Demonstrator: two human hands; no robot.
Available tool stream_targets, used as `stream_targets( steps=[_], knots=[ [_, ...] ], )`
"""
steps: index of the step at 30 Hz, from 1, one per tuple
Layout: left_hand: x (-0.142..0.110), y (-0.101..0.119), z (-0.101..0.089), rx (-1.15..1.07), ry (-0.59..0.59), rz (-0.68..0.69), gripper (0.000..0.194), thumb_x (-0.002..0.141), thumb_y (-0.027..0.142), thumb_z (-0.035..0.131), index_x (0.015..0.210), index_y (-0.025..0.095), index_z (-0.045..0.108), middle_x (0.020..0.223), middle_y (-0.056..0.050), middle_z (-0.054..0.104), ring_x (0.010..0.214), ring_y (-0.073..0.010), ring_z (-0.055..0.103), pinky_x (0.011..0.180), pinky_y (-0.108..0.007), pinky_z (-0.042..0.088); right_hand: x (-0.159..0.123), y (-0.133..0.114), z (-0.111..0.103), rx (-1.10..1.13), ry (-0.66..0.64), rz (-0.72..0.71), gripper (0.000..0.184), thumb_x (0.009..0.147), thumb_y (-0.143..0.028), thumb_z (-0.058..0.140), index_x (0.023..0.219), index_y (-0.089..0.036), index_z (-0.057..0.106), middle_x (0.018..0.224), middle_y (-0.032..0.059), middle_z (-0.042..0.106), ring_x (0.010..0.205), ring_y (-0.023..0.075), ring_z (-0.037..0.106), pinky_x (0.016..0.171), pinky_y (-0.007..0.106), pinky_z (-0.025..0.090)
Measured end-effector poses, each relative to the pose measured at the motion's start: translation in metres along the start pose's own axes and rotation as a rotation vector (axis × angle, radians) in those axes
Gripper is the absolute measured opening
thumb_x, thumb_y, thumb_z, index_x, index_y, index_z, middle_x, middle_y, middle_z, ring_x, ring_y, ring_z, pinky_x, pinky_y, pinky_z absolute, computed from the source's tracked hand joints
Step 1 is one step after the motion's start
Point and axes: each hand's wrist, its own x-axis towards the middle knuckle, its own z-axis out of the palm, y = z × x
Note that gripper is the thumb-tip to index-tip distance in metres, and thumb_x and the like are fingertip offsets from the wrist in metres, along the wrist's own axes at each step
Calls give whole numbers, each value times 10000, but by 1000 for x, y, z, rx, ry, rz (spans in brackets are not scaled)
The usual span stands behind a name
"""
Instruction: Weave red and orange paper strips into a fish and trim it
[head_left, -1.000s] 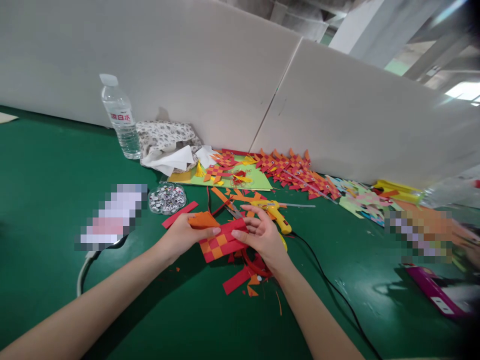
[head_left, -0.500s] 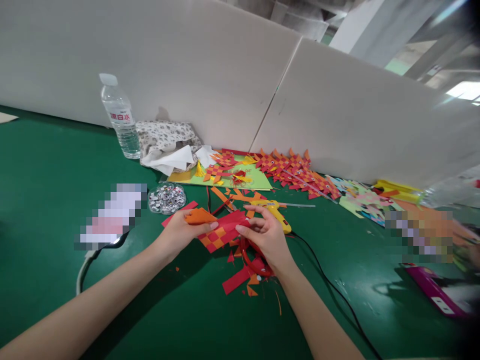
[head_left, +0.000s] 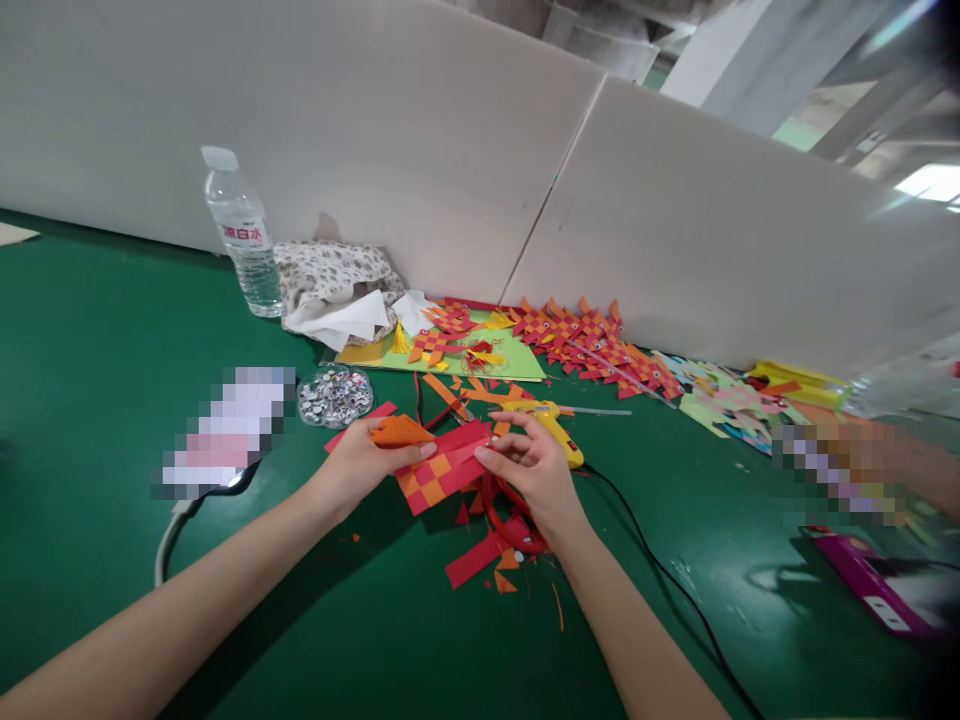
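Between my two hands is a woven paper piece (head_left: 429, 482), checkered red and orange with loose red and orange strips at its ends. My left hand (head_left: 367, 455) pinches its left side, thumb on top, by the folded orange strips. At the right end, my right hand (head_left: 531, 458) holds a red strip between thumb and fingers. Under the right hand lie red-handled scissors (head_left: 495, 515), partly hidden, among red and orange paper scraps (head_left: 472, 560). Just beyond that hand rests a yellow glue gun (head_left: 559, 432) with a clear glue stick.
A round clear box of googly eyes (head_left: 335, 395) sits left of the hands, near a blurred-out phone (head_left: 229, 430). Behind stand a water bottle (head_left: 244, 235) and a tissue pouch (head_left: 337, 285). Woven paper fish (head_left: 585, 335) pile along the partition. A co-worker's hand (head_left: 919, 465) is at right.
The checkered paper has tilted slightly, its lower edge dropping and showing more of the weave. My hands have barely moved. The co-worker's hand at the right edge has come further into view.
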Motion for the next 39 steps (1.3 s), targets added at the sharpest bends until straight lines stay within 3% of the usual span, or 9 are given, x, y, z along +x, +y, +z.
stream_targets(
  steps=[4, 7, 10, 12, 16, 19, 25, 30, 39],
  knots=[
    [-1, 1, 1, -2, 2, -4, 198, 600, 298, 783, 750, 184, 722, 802, -14, 741, 729, -171, 663, 659, -256, 519, -1, 1, 4, 57, 10, -5, 416, 655, -399, 741, 989, -223, 566, 725, -25, 623, 663, 128, 609, 639, 247, 482],
    [-2, 0, 2, 34, -20, 4, 224, 590, 302, 786, 758, 168, 723, 803, -28, 741, 747, -185, 664, 663, -262, 517, -2, 2, 8, 39, -14, 24, 421, 691, -452, 694, 1023, -238, 546, 934, 27, 643, 882, 176, 623, 780, 297, 487],
    [-3, -3, 4, 44, -34, -7, 228, 579, 302, 794, 732, 156, 709, 756, -22, 732, 694, -162, 652, 626, -239, 505, -3, 4, 11, -27, -45, -6, 458, 671, -429, 717, 1050, -257, 525, 1166, 61, 592, 1125, 223, 535, 926, 369, 437],
    [-3, -3, 4, 28, -41, -19, 229, 571, 306, 800, 704, 153, 693, 728, -13, 725, 654, -142, 641, 596, -222, 493, -3, 5, 11, -54, -69, -34, 487, 665, -399, 731, 1078, -266, 510, 1231, 60, 560, 1168, 228, 508, 958, 387, 416],
    [-5, -1, 7, 8, -69, -62, 211, 563, 272, 802, 705, 159, 693, 731, -5, 727, 659, -135, 647, 607, -213, 497, -8, 4, 12, -67, -177, 34, 536, 694, -368, 723, 1157, -266, 472, 985, 39, 663, 903, 206, 639, 801, 364, 503],
    [-8, 1, 10, 4, -102, -95, 193, 574, 249, 790, 724, 164, 703, 747, -11, 733, 691, -153, 663, 638, -229, 512, -11, 5, 15, -87, -147, 32, 471, 688, -357, 727, 1102, -256, 528, 803, 2, 659, 716, 177, 641, 647, 305, 522],
    [-9, 0, 11, 34, -107, -65, 217, 610, 325, 765, 748, 168, 709, 788, -30, 736, 710, -173, 667, 639, -255, 515, -10, 6, 16, -140, -105, 30, 303, 669, -353, 738, 909, -210, 620, 744, -2, 646, 662, 149, 618, 600, 260, 504],
    [-6, -1, 7, 103, -69, -45, 309, 612, 423, 750, 738, 147, 691, 721, -34, 714, 632, -158, 641, 537, -228, 470, -9, 4, 15, -149, -107, 32, 307, 663, -340, 740, 909, -209, 611, 722, -10, 638, 617, 141, 611, 564, 256, 502],
    [-6, 3, 5, 102, -93, -55, 322, 622, 409, 751, 817, 166, 673, 783, -33, 711, 690, -166, 651, 574, -240, 496, -10, 7, 15, -126, -80, 27, 320, 653, -327, 749, 914, -218, 600, 721, -16, 641, 633, 143, 623, 582, 257, 514]
  ],
)
